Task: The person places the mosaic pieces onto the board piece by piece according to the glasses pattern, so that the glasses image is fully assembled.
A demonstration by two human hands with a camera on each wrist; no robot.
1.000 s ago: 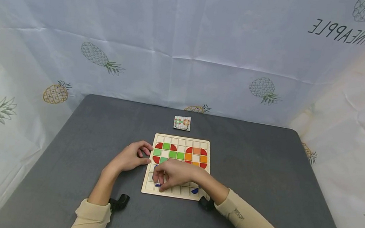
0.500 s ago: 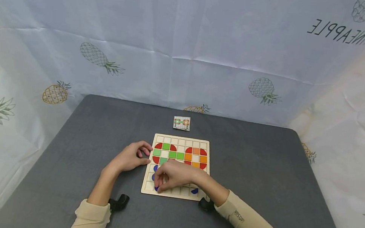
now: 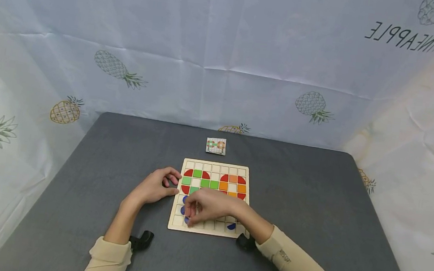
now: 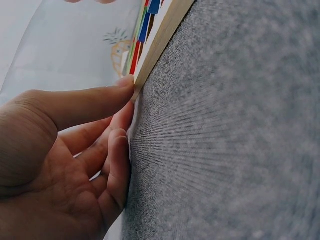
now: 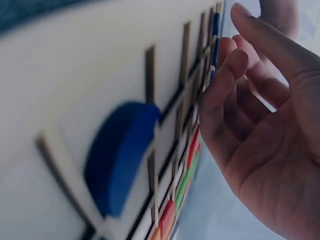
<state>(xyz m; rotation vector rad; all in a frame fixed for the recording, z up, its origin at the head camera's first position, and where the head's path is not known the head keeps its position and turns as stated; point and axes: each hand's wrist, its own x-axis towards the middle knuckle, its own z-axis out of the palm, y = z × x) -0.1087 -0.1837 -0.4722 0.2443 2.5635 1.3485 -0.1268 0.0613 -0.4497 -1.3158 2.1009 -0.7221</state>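
Observation:
A pale wooden grid board (image 3: 205,230) lies on the table, with red, green, orange and blue tiles on it. My right hand (image 3: 210,206) reaches over its lower left. Thumb and index finger pinch a small blue tile (image 3: 186,220) there; the hand partly covers it. Other blue tiles show along the left side, and a blue rounded tile (image 5: 122,157) sits at the lower right. My left hand (image 3: 155,186) rests beside the board's left edge. In the left wrist view its straight thumb (image 4: 97,105) touches the wooden edge, its other fingers loosely bent.
A small pattern card (image 3: 216,146) lies behind the board. The dark grey table (image 3: 295,195) extends around it. A pineapple-print cloth (image 3: 223,86) hangs behind. Black wrist devices (image 3: 142,240) sit on both wrists. My right forearm crosses the board's lower right corner.
The blue tile under my right fingertips shifted towards the front edge, then slightly back, turning a little. The right fingers moved slightly with it. My left hand stays in place.

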